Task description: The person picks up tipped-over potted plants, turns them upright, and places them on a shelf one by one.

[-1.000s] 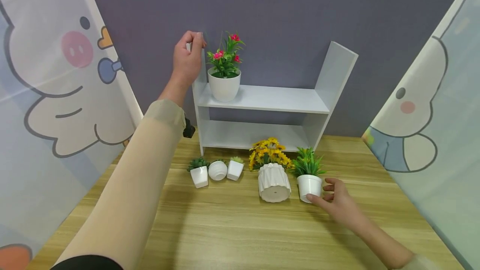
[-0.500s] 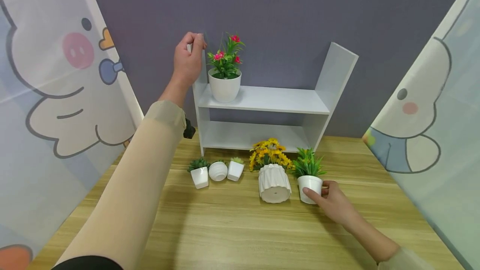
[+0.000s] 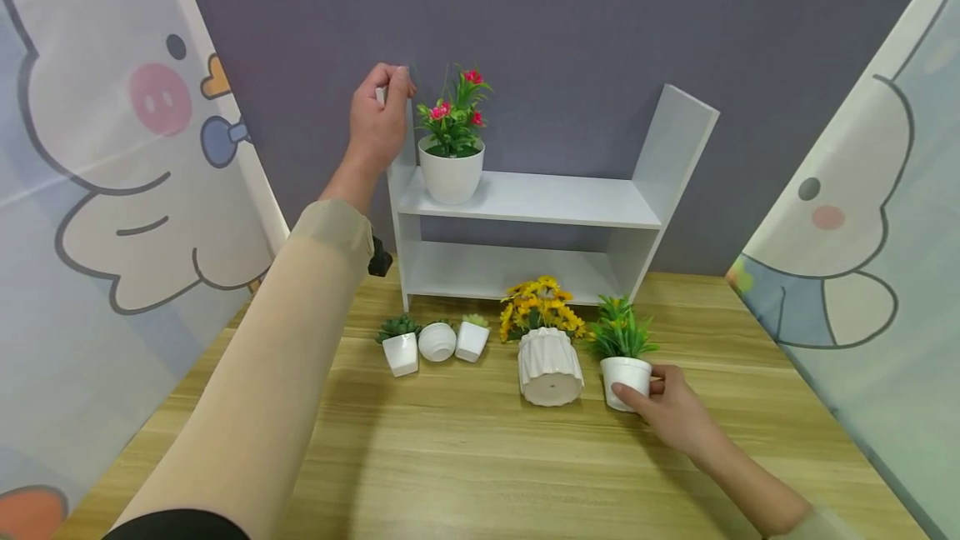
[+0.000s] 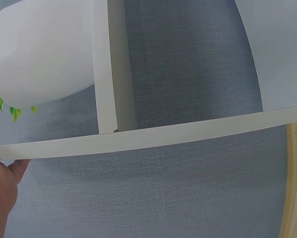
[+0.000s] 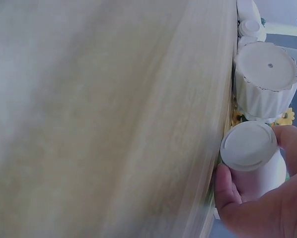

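My left hand point(image 3: 377, 119) grips the top of the left side panel of a white two-tier shelf point(image 3: 540, 198). In the left wrist view, only part of that hand point(image 4: 0, 191) shows, at the panel's edge point(image 4: 163, 139). On the upper tier, close by, stands a white pot of pink flowers point(image 3: 452, 175). My right hand point(image 3: 675, 411) holds a small white pot with a green leafy plant point(image 3: 627, 380), thumb in front. The right wrist view shows thumb and fingers around this pot point(image 5: 250, 148), its base towards the camera.
Left of the held pot lies a ribbed white pot of yellow flowers point(image 3: 550, 367), tipped over. Three small succulent pots lie further left, among them a round one point(image 3: 437, 342). All are on the wooden table point(image 3: 465, 465), before a grey wall point(image 3: 547, 15) with printed cartoon side panels.
My right hand has closed on the green plant's pot and shifted it slightly to the right, tilting it more upright. The left hand keeps its grip on the shelf.
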Demonstrator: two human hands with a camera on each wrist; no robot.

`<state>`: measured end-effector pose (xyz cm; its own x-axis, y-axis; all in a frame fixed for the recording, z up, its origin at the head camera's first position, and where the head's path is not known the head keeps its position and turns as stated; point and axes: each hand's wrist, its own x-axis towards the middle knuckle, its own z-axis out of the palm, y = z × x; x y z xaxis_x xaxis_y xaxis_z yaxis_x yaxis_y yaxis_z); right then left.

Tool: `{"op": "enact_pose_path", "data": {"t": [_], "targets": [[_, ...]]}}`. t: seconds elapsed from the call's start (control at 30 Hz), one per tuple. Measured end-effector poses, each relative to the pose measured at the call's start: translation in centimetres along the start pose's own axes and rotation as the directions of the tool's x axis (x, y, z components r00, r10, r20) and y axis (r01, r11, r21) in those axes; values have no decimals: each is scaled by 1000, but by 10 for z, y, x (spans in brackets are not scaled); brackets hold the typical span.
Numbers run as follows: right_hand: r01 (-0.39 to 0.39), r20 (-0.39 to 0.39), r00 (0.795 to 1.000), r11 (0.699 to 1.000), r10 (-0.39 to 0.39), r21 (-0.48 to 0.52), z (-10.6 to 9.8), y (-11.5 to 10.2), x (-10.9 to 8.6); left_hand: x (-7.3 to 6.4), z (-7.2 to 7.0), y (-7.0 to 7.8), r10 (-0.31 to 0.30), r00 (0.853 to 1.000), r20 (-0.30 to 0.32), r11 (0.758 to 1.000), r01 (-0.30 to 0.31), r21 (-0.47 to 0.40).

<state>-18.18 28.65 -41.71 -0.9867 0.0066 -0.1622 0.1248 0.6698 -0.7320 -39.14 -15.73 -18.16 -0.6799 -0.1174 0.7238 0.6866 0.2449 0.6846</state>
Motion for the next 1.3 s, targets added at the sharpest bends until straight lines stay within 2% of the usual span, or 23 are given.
{"op": "enact_pose_path", "data": {"t": [0.37,0.63,1.0,1.3], "targets": [[18,-16,1000,997,-17,75,-1,1,-3,-1,0,1,-3,1000,-4,1000,3,12],[56,-48,997,995,-53,80,-1,3,0,0,1,1,-1,1000,-7,1000,1,-8],[69,-72,995,995,-64,68,-2,3,4,1,1,-1,-4,1000,-14,1000,4,-22],[67,-42,997,995,-65,70,-6,6,10,1,1,0,-21,1000,-12,1000,21,0]]}}
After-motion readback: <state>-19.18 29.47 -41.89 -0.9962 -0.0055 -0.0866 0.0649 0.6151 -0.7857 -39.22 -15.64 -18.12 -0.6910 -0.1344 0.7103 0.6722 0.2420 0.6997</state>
